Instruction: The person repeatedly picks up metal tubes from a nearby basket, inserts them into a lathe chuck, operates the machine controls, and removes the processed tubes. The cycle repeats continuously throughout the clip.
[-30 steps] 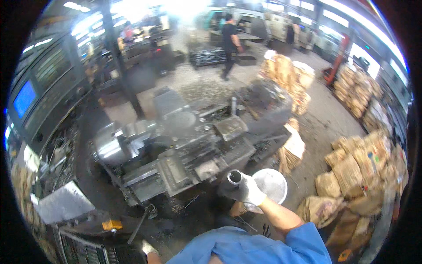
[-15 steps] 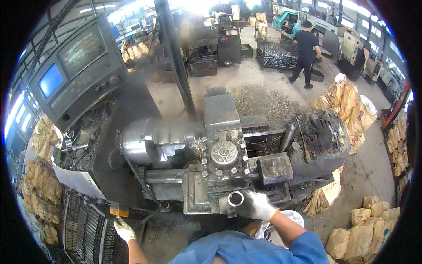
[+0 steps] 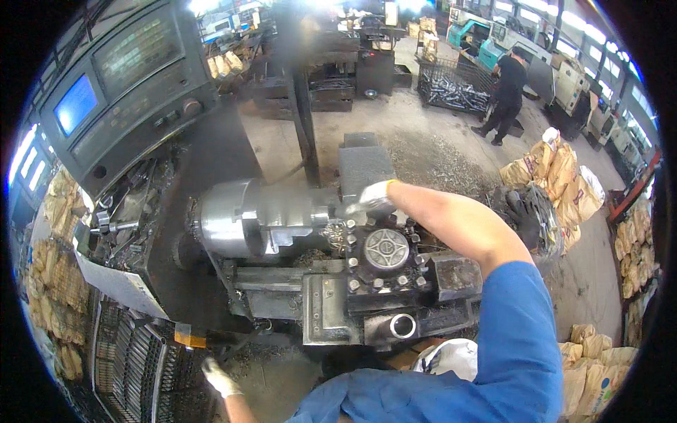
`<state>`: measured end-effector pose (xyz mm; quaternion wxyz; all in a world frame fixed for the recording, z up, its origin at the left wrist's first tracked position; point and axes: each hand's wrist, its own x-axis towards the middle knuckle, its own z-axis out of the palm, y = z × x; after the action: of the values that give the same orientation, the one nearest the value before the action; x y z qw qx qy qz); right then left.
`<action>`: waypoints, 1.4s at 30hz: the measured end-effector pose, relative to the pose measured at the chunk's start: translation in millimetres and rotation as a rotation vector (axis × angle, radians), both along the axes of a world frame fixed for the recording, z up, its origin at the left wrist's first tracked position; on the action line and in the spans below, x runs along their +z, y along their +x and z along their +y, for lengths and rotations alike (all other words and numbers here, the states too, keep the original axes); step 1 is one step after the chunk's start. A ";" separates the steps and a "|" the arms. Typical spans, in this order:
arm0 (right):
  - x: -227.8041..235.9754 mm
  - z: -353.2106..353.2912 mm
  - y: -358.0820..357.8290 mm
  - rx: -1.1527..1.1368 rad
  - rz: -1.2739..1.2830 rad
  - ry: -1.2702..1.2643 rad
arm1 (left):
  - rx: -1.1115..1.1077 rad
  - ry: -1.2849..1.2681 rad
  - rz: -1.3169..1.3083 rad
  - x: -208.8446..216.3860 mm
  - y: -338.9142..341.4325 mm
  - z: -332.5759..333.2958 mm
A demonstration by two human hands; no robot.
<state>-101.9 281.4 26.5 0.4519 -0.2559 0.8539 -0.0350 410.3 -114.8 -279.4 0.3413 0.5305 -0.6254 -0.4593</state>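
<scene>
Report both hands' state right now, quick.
Left hand: near the orange block, no held object visible; open or closed cannot be told.
Right hand: just beyond the round metal cap, blurred; grip cannot be told.

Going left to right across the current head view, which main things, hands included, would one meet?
Lit blue rectangular screen, white-gloved left hand, white-gloved right hand, dark rectangular metal block, bulging tan sacks, red metal post.
</scene>
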 end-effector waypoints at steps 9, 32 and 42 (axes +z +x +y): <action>-105.6 -48.5 -56.8 0.301 -0.136 -0.414 | 0.050 0.354 0.203 -40.4 19.7 80.8; -7.6 120.3 -223.5 -0.200 1.354 -0.170 | -0.817 -0.524 -0.018 119.2 -156.8 117.4; -67.3 161.0 -42.1 -0.048 -0.091 -0.444 | -0.821 -1.221 -0.335 223.4 -267.7 106.0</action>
<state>-144.0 442.5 -40.7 0.4214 -0.3270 0.8098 -0.2443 142.6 -8.8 -56.0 0.2766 0.0340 -0.9598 -0.0345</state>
